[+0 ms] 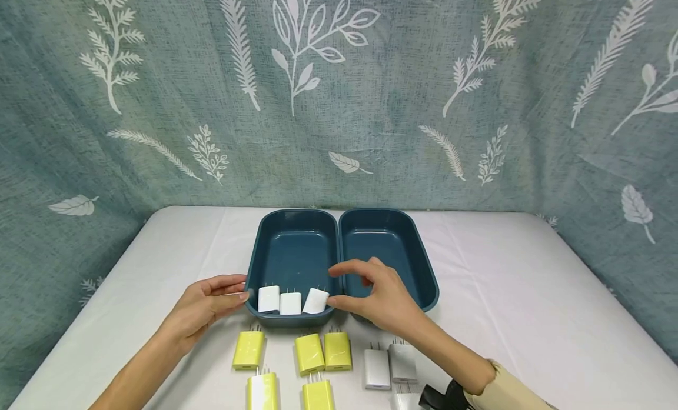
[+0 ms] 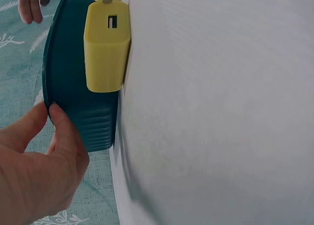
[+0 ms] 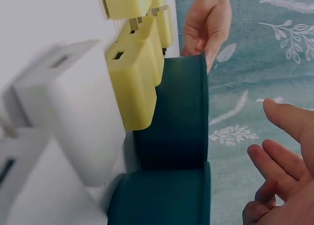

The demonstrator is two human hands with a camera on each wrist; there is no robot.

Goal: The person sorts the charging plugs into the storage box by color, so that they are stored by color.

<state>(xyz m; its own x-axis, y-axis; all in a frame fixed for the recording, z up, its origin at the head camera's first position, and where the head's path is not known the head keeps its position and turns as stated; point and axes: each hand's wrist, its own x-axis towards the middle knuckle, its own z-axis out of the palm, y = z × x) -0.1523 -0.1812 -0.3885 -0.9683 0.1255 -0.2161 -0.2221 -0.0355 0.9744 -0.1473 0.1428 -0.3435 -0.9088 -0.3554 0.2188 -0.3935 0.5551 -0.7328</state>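
My left hand pinches the left rim of a dark blue tray between thumb and fingers; the left wrist view shows this grip at the tray's corner. Three white charger plugs stand in a row along that tray's near side, the rightmost one tilted. Over the seam with a second dark blue tray, my right hand hovers with thumb and index finger spread apart. Its thumb tip is right at the tilted white plug in the head view. Nothing lies between its fingers in the right wrist view.
Several yellow charger plugs lie on the white tablecloth in front of the left tray. More white plugs lie near my right forearm. A green leaf-patterned cloth hangs behind the table.
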